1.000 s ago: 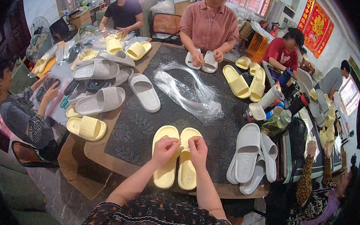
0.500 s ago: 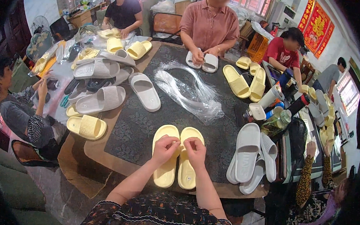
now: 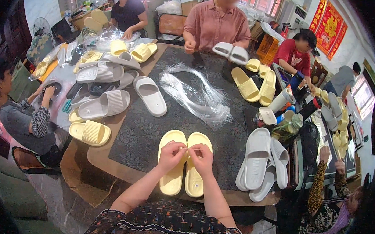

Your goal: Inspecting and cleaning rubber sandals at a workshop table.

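A pair of pale yellow slide slippers stands side by side at the table's near edge, a left slipper (image 3: 170,183) and a right slipper (image 3: 194,184), toes away from me. Over the left one's strap, my left hand (image 3: 171,156) is closed in a pinch. My right hand (image 3: 200,157) pinches the same way above the other strap. Their fingertips nearly meet where the straps adjoin. Whatever thin thing they grip is too small to make out. Beyond the slippers lies a loose bundle of clear plastic strands (image 3: 211,112).
Grey slides (image 3: 256,161) are stacked to my right, beside bottles (image 3: 289,124). One grey slide (image 3: 150,96) lies left of the strands, near a pile of grey and yellow slides (image 3: 104,104). Across the table, a person (image 3: 217,25) has a grey pair (image 3: 231,52). Other people work around.
My hands keep their pinch almost in place. The person opposite has shifted the grey pair to the right and tilted it. At the back left, yellow slippers now stand raised.
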The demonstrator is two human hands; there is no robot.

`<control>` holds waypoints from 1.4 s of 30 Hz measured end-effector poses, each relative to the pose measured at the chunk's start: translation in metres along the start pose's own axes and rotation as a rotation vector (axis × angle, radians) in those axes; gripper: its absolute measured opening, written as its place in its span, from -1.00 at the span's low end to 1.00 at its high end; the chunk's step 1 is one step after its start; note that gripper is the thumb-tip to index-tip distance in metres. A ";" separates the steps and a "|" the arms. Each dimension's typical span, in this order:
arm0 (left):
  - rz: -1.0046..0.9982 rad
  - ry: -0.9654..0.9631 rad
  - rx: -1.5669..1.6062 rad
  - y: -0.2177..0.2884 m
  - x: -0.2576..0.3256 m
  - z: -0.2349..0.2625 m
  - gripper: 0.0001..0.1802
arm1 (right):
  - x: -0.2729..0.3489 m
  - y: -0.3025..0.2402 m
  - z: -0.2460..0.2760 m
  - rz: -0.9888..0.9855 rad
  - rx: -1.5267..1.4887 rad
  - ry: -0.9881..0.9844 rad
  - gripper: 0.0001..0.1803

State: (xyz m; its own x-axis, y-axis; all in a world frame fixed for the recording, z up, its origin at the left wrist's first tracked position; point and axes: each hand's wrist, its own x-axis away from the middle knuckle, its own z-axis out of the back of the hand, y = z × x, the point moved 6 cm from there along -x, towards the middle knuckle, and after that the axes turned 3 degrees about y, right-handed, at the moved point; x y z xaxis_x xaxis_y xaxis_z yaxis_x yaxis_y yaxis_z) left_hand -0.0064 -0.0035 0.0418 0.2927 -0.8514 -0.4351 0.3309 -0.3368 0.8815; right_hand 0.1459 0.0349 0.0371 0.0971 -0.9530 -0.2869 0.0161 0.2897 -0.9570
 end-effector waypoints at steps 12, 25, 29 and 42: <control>0.005 0.004 0.001 -0.003 0.001 -0.001 -0.90 | -0.001 -0.005 0.001 -0.025 -0.001 -0.010 -0.95; 0.015 -0.015 0.008 -0.002 0.000 -0.001 -0.89 | -0.003 0.016 0.013 -0.184 -0.173 0.130 -0.91; 0.030 0.003 0.049 -0.002 0.001 -0.003 -0.89 | -0.001 0.020 0.011 -0.143 -0.136 0.083 -0.92; 0.139 0.010 0.114 -0.004 0.001 0.001 -0.88 | -0.001 0.002 0.011 -0.069 -0.094 0.134 -0.85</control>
State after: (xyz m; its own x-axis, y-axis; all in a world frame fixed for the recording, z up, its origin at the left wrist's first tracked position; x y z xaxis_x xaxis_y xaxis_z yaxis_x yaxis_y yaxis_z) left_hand -0.0083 -0.0032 0.0384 0.3373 -0.8893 -0.3088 0.1829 -0.2599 0.9482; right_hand 0.1569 0.0372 0.0356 -0.0348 -0.9755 -0.2171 -0.0751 0.2192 -0.9728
